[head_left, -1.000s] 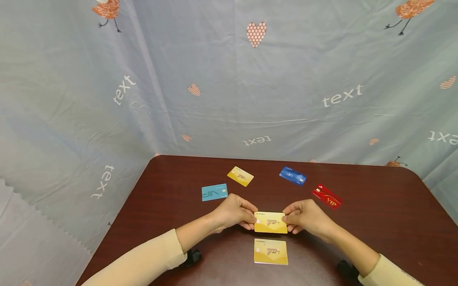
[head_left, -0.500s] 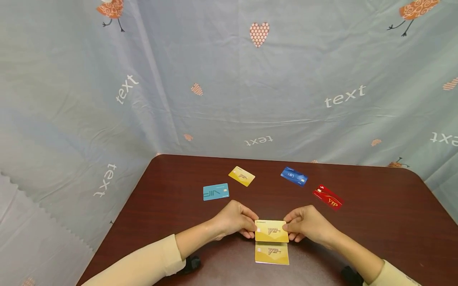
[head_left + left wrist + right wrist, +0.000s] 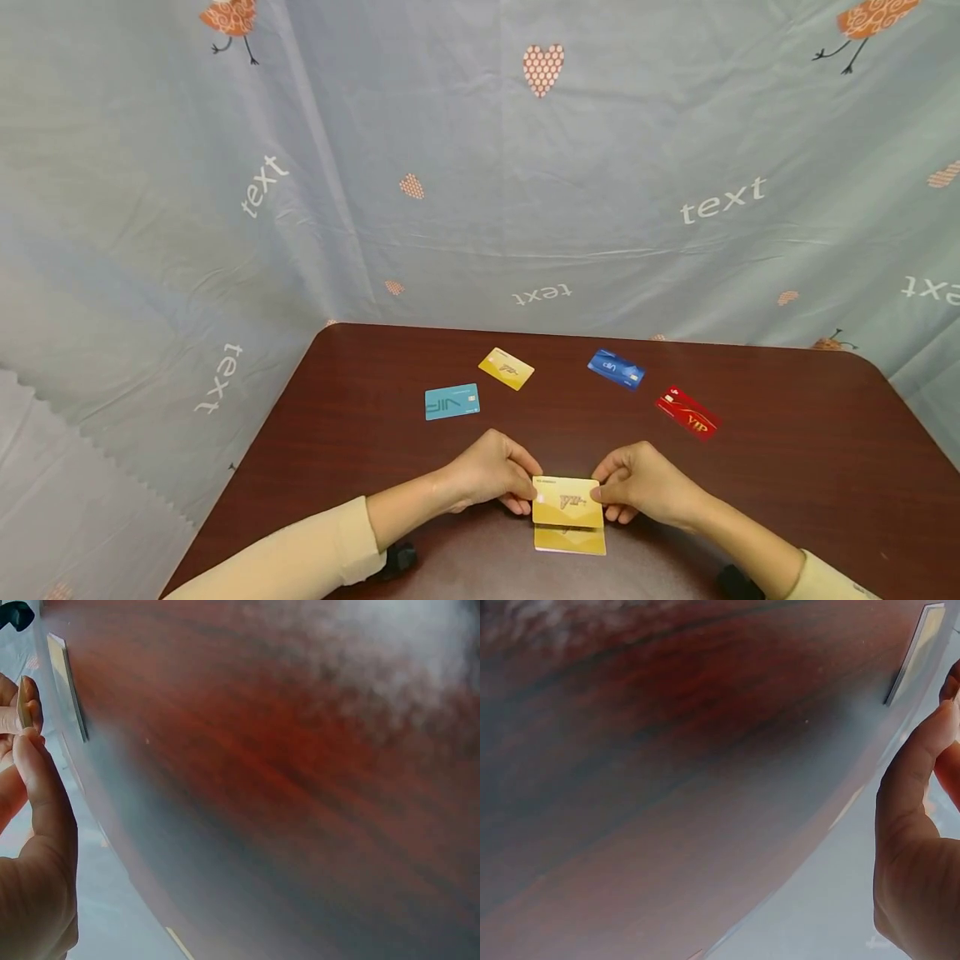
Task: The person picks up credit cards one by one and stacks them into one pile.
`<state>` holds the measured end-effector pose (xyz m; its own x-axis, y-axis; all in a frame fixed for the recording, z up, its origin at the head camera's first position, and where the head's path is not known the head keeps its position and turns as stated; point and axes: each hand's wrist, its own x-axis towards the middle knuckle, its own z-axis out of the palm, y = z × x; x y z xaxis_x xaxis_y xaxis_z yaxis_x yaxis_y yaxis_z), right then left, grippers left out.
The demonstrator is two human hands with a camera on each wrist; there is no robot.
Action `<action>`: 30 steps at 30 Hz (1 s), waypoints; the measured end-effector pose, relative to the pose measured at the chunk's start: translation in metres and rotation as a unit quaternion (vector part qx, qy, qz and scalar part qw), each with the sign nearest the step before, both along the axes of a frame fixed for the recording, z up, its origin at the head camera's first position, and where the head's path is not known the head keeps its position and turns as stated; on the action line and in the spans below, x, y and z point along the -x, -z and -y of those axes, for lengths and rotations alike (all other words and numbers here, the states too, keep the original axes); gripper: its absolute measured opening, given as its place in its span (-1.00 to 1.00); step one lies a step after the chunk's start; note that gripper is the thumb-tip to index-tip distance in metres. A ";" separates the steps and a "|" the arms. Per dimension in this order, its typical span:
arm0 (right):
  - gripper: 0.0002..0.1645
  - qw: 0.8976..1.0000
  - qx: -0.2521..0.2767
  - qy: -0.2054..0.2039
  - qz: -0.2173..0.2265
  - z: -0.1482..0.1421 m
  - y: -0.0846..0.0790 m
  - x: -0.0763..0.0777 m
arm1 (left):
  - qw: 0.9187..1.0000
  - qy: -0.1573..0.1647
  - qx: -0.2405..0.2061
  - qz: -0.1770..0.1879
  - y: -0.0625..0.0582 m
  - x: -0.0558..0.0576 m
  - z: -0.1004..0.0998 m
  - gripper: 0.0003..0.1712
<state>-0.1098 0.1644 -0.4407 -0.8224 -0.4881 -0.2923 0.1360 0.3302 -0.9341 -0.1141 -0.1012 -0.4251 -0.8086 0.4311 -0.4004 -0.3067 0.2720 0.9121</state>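
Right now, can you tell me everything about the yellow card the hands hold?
The yellow card is a thin, plastic-looking rectangle with rounded corners. It has lighter and darker yellow shapes, with brownish lettering in the middle. The left fingers and right fingers pinch its two short ends. It is held up off the table, partly hiding a lower yellow card in the head view.

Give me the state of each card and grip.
Held yellow card: raised off table
Left grip: pinching that card's left edge
Right grip: pinching its right edge
Near yellow card: on table, partly hidden
Far yellow card: flat, face-up
Teal VIP card: flat, face-up
Blue VIP card: flat, face-up
Red VIP card: flat, face-up
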 end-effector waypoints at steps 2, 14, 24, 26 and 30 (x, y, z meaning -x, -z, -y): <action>-0.81 1.000 -0.001 -0.004 0.001 0.000 0.000 -0.001 | 1.000 0.004 -0.001 0.004 0.001 -0.001 -0.001 -0.75; -0.84 0.999 -0.018 -0.035 -0.013 0.001 0.003 -0.006 | 1.000 0.017 0.004 0.000 0.007 -0.007 -0.006 -0.75; -0.88 0.997 -0.041 -0.045 -0.037 0.004 0.006 -0.008 | 0.999 0.028 0.015 -0.011 0.011 -0.008 -0.008 -0.76; -0.88 0.997 -0.044 -0.047 -0.042 0.004 0.006 -0.008 | 0.999 0.031 0.015 -0.018 0.011 -0.009 -0.008 -0.76; -0.87 0.996 -0.054 -0.049 -0.053 0.005 0.007 -0.009 | 0.998 0.034 0.028 -0.033 0.010 -0.010 -0.009 -0.76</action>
<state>-0.1009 0.1593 -0.4476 -0.8013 -0.5382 -0.2612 -0.0001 0.4368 -0.8996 -0.1042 -0.0924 -0.4349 -0.8041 0.4640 -0.3716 -0.2251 0.3409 0.9127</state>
